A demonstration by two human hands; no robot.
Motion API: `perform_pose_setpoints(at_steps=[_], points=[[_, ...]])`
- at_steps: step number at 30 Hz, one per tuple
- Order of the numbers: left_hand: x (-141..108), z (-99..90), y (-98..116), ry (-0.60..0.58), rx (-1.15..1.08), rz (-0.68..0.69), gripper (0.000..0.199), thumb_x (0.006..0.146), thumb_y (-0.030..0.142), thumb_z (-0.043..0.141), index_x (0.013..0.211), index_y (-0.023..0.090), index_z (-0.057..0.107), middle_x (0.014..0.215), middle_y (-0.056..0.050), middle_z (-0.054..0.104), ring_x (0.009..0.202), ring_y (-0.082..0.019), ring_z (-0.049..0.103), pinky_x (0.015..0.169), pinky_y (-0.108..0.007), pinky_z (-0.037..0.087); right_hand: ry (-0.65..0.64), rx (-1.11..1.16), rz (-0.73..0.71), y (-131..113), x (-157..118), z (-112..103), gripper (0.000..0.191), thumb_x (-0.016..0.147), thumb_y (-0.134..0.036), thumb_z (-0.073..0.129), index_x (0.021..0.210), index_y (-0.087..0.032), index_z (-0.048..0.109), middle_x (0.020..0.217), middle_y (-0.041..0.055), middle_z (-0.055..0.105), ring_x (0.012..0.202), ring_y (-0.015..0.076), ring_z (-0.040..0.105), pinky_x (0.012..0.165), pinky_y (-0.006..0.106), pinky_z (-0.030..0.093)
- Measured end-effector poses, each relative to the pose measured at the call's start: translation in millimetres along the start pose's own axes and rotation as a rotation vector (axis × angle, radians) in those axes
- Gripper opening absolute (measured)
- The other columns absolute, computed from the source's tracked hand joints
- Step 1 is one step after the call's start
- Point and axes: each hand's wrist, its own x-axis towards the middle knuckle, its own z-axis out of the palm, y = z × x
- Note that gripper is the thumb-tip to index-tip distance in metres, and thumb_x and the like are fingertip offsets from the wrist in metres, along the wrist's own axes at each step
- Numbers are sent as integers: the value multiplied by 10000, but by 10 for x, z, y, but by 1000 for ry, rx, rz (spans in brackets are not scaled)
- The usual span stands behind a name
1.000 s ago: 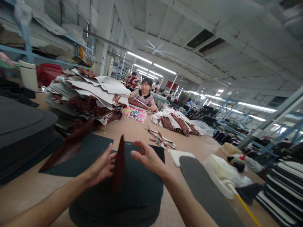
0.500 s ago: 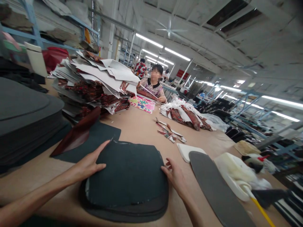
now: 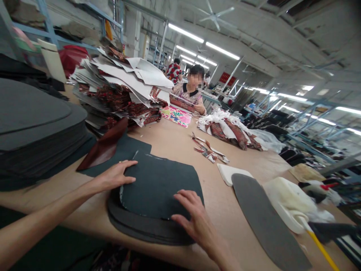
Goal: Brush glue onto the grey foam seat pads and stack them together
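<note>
A dark green panel (image 3: 160,188) with rounded corners and pale marks along its edges lies on a short stack of dark grey foam pads (image 3: 135,227) at the table's near edge. My left hand (image 3: 117,176) rests at the panel's left edge, fingers stretched out and thumb apart. Over the panel's lower right part is my right hand (image 3: 191,212), its fingers spread and nothing gripped. Behind the left hand lie another dark green sheet (image 3: 141,145) and a folded brown leather-like piece (image 3: 105,148).
Large grey foam sheets (image 3: 36,124) are piled at left. Beyond stands a tall heap of white-backed patterned pieces (image 3: 118,90). A person (image 3: 190,90) sits across the table. To the right lie patterned strips (image 3: 210,149), a long grey pad (image 3: 265,214) and a whitish container (image 3: 290,203) with a yellow-handled tool.
My right hand has moved from the panel's right edge onto its lower right part. My left hand stays at the left edge. The view has shifted, showing more floor below the table.
</note>
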Motion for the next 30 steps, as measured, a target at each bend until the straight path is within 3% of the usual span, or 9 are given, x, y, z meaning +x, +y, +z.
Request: perform_pose_setpoints(at_steps=[3, 7, 12, 15, 18, 19, 20, 23, 30], points=[[-27, 17, -3, -17, 36, 12, 688, 635, 319, 565, 1273, 88, 450, 1238, -141, 519, 1173, -281, 453, 995, -343, 331, -74, -78, -143, -228, 10, 162, 248, 822, -190, 557, 1065, -243, 557, 1081, 59, 587, 954, 222, 516, 782, 384, 472], [-25, 83, -66, -22, 62, 44, 673, 653, 269, 547, 1291, 96, 421, 1258, -133, 480, 1167, -254, 451, 1002, -314, 318, 11, -57, -235, -112, -235, 323, 260, 873, -109, 399, 1067, -189, 553, 1104, 95, 587, 1024, 213, 503, 822, 366, 489], [-56, 23, -78, -43, 62, 83, 635, 689, 246, 560, 1293, 124, 404, 1240, -120, 482, 1148, -255, 449, 995, -347, 322, -31, 111, -140, 14, -549, 133, 161, 856, -136, 448, 917, -194, 585, 1112, 82, 577, 1116, 196, 474, 911, 331, 459], [-187, -36, 155, 121, 132, 155, 545, 757, 237, 534, 1284, 170, 411, 1268, -110, 452, 1168, -284, 412, 992, -399, 312, 23, 188, -9, -69, -479, 92, 151, 855, -136, 443, 865, -195, 581, 1014, 69, 588, 961, 159, 555, 821, 279, 489], [-378, 101, 530, 333, 191, 360, 329, 819, 143, 441, 1125, 216, 539, 1234, -82, 472, 1095, -274, 445, 943, -425, 333, 35, 175, -25, -153, -300, 190, 204, 858, -127, 428, 976, -199, 578, 976, 64, 588, 893, 147, 562, 762, 251, 490], [-438, 200, 639, 283, 144, 472, 297, 819, 103, 422, 1050, 218, 569, 1172, -62, 510, 1056, -247, 464, 917, -390, 357, 14, 152, -47, -167, -245, 232, 202, 851, -128, 442, 975, -202, 584, 955, 59, 593, 872, 152, 562, 742, 253, 489], [-488, 315, 724, 118, 67, 573, 300, 816, 65, 412, 1024, 212, 569, 1109, -46, 539, 1013, -204, 487, 896, -330, 380, -7, 125, -61, -174, -200, 269, 193, 840, -126, 461, 959, -204, 592, 929, 53, 599, 844, 156, 561, 718, 255, 487], [-569, 644, 805, -156, -113, 544, 260, 778, 52, 506, 995, 185, 562, 1020, -36, 556, 951, -164, 512, 853, -257, 407, -53, 66, -46, -162, -123, 329, 141, 799, -108, 530, 877, -200, 604, 863, 34, 612, 782, 162, 555, 675, 258, 472], [-555, 939, 609, -136, -154, 509, 202, 787, 58, 488, 919, 179, 580, 997, -38, 524, 946, -170, 476, 869, -277, 365, -150, -74, -67, -157, -57, 364, 162, 842, -121, 458, 719, -191, 536, 734, 18, 561, 674, 146, 517, 586, 238, 434]])
